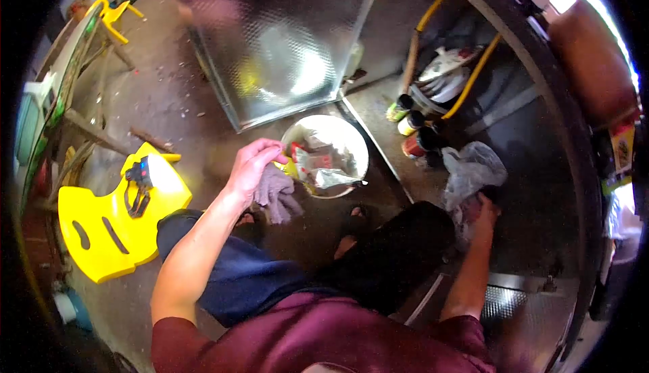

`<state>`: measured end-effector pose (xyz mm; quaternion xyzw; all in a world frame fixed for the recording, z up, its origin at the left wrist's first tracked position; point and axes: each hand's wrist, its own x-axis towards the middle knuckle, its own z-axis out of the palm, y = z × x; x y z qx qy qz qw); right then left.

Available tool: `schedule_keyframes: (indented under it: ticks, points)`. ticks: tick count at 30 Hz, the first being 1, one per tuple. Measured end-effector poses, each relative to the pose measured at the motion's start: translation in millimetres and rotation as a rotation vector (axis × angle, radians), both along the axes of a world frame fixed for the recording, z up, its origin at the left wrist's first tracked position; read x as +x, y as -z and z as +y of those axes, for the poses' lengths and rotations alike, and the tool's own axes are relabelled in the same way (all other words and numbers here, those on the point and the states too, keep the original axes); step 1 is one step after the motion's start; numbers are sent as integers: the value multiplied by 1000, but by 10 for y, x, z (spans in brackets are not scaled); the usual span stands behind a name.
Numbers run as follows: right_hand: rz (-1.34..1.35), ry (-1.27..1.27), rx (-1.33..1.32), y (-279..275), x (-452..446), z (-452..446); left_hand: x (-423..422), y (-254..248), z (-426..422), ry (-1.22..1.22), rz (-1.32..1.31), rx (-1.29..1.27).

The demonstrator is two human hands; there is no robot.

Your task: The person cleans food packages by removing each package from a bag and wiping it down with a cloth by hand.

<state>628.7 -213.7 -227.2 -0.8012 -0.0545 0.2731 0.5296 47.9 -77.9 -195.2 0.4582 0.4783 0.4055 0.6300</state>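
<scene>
Hands of the person are well apart, one on each side of a white bucket [359,142] that stands on the floor [186,82]. The left hand [257,165] is bent with its fingers drawn together, and it grasps a greyish cloth [278,196], which hangs down just beside the bucket. The right hand [483,212] touches the lower part of a clear, crumpled plastic bag [477,169]; its fingers are partly hidden, so I cannot tell if they are closed around it. Inside the bucket lies a shiny packet [329,170] with red and silver parts.

Behind the bucket, a metal panel [270,41] with a dimpled surface stands tilted and reflects strong light. To the right of it, in a dark space with a heavy dark frame [524,48], three small jars [410,124] are in a row, near to a pile of pale vessels [443,75] and two yellow tubes [480,68].

The floor is dark, smooth and grey, with small bits scattered on its far left part. At the left there is a yellow plastic chair [101,238], and a black strap [138,200] rests on it. Farther away, another yellow chair [116,16] stands near the wooden legs [94,129] of some furniture.
</scene>
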Motion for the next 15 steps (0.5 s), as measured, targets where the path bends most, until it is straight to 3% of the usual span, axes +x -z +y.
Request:
schedule_keyframes:
  ticks: [1, 3, 4, 6, 8, 10, 11, 12, 13, 14, 15]
  points:
    - [-455, 78, -100, 177, 322, 103, -26, -27, 0, -37, -16, -6]
    - [-1042, 43, 49, 143, 441, 349, -68, -81, 8, -100, -57, -15]
    - [-1154, -73, 292, -211, 88, 548, -99, -88, 19, -131, -53, 3]
    - [-686, -465, 343, -571, -576, 910, -157, -98, 24, -184, -44, 33]
    - [-636, -1045, 231, -881, -1801, 1189, -204, -143, 40, -226, -67, 2]
    - [-502, -1496, -283, -546, -2473, 1413, -273, -139, 57, -257, -76, -4]
    - [-609, -1730, -140, -181, -2590, 1415, -302, -100, 67, -266, -71, 6]
    - [-884, -1915, -204, 295, -2669, 1461, -327, -78, 65, -275, -84, -11]
    - [-948, -1952, -382, 475, -2821, 1461, -347, -60, 56, -284, -97, -28]
    - [-1172, -1871, -353, 1024, -2734, 1461, -377, -39, 49, -293, -111, -45]
    - [-1071, -1899, -505, 1086, -2787, 1546, -417, -12, 39, -292, -193, -101]
